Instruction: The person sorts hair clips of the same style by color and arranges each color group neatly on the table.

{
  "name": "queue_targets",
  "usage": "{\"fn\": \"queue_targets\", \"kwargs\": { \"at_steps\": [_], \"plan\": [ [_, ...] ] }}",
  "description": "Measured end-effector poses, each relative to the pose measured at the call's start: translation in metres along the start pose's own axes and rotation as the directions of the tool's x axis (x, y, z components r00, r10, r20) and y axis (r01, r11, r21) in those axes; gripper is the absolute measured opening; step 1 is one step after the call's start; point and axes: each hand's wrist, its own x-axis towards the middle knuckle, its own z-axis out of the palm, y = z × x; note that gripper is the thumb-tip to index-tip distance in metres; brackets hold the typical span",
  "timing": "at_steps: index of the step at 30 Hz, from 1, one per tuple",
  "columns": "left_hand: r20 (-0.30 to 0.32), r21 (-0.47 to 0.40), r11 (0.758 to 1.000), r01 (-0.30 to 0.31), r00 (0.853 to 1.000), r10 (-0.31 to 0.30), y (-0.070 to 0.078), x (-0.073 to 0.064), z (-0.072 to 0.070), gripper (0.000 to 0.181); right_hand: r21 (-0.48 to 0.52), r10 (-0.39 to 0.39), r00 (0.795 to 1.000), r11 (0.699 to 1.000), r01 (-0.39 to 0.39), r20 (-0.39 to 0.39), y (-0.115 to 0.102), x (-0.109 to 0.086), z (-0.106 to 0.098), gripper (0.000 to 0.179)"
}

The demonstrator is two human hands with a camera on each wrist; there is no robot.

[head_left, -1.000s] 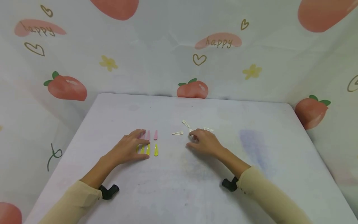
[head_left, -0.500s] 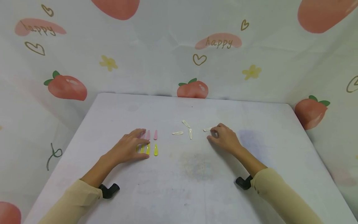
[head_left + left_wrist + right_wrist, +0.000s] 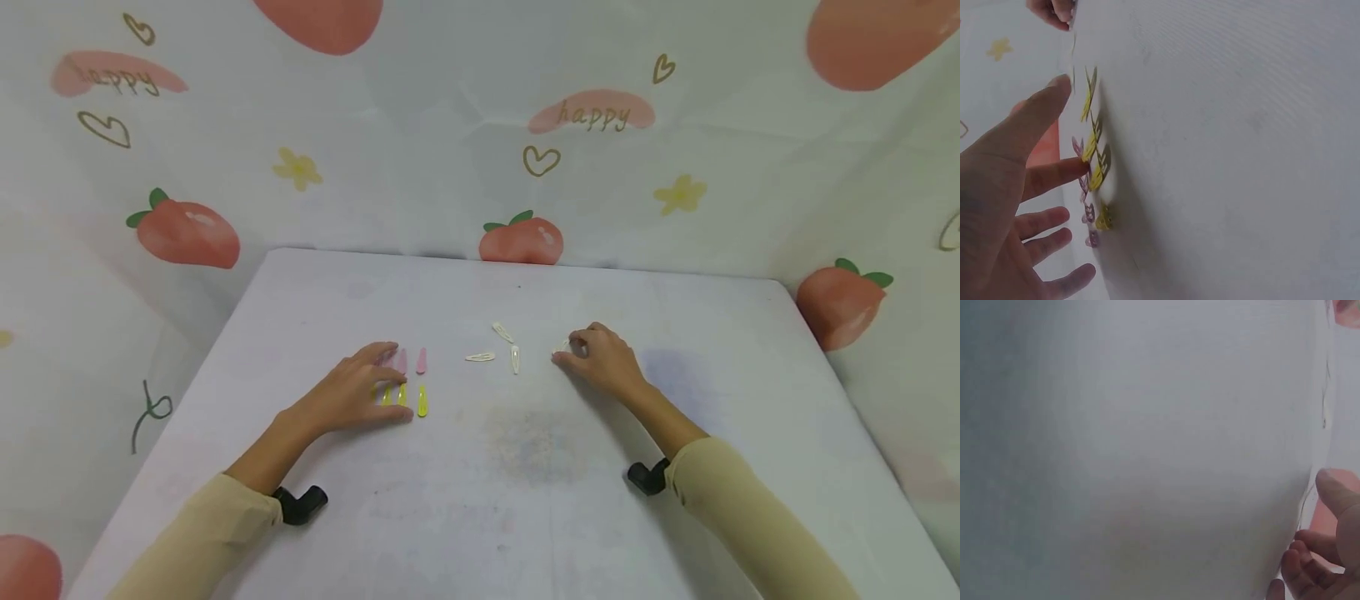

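My left hand (image 3: pixel 348 392) is spread with straight fingers over rows of pink and yellow hair clips, partly hiding them. A pink hair clip (image 3: pixel 422 361) and a yellow hair clip (image 3: pixel 423 402) lie just beyond its fingertips. In the left wrist view, the index finger reaches right to the yellow hair clips (image 3: pixel 1096 178). My right hand (image 3: pixel 602 360) has thumb and index finger curled at the two ends of a white hair clip (image 3: pixel 562 347), which shows between them. The right wrist view shows this hand (image 3: pixel 1325 556) at its edge, the clip seen edge-on.
Between the hands lie three more white hair clips: one sideways (image 3: pixel 481 357), one upright (image 3: pixel 515 360) and one slanted (image 3: pixel 502 332). The white table (image 3: pixel 465 500) meets a printed backdrop (image 3: pixel 420 158) along its far edge.
My right hand has moved right from the upright white clip to the far-right one, which has since turned and shifted slightly between its fingers. My left hand has hardly moved.
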Motion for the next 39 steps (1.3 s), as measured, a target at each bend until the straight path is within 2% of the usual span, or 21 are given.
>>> {"fn": "queue_targets", "kwargs": {
  "at_steps": [4,8,11,13,17,21,25,32,39],
  "plan": [
    [-0.010,0.015,1.000,0.001,1.000,-0.001,0.006,0.008,0.000,0.046,0.005,0.002,1.000,1.000,-0.002,-0.015,-0.001,0.000,0.000,0.052],
    [-0.080,0.048,0.999,0.012,0.997,-0.008,0.015,0.017,0.000,0.043,-0.011,-0.041,0.999,0.999,0.041,-0.011,-0.001,0.002,0.000,0.048],
    [-0.139,0.062,0.998,0.007,0.990,0.002,0.029,0.031,0.002,0.040,-0.028,-0.079,0.997,0.996,0.079,0.011,0.001,0.004,-0.002,0.045],
    [-0.157,0.079,0.997,-0.012,0.987,0.024,0.040,0.042,0.004,0.041,-0.032,-0.093,0.995,0.995,0.094,0.025,0.002,0.005,-0.003,0.043],
    [-0.133,0.105,0.994,-0.039,0.990,0.053,0.059,0.065,0.010,0.041,-0.006,-0.102,0.994,0.995,0.103,0.032,0.005,0.006,-0.004,0.044],
    [-0.057,0.108,0.994,-0.002,0.998,0.008,0.068,0.079,0.019,0.039,0.012,-0.111,0.993,0.994,0.111,0.035,0.007,0.007,-0.003,0.045],
    [-0.012,0.108,0.994,0.015,1.000,-0.014,0.072,0.085,0.025,0.040,0.014,-0.112,0.993,0.994,0.112,0.028,0.007,0.008,-0.003,0.044],
    [-0.031,0.094,0.996,0.011,0.999,-0.008,0.069,0.091,0.029,0.042,0.011,-0.103,0.994,0.995,0.102,0.034,0.005,0.009,-0.003,0.045],
    [-0.011,0.087,0.996,0.035,0.999,-0.034,0.065,0.098,0.034,0.054,0.010,-0.109,0.994,0.994,0.109,0.025,0.004,0.008,-0.004,0.045]
  ]
}}
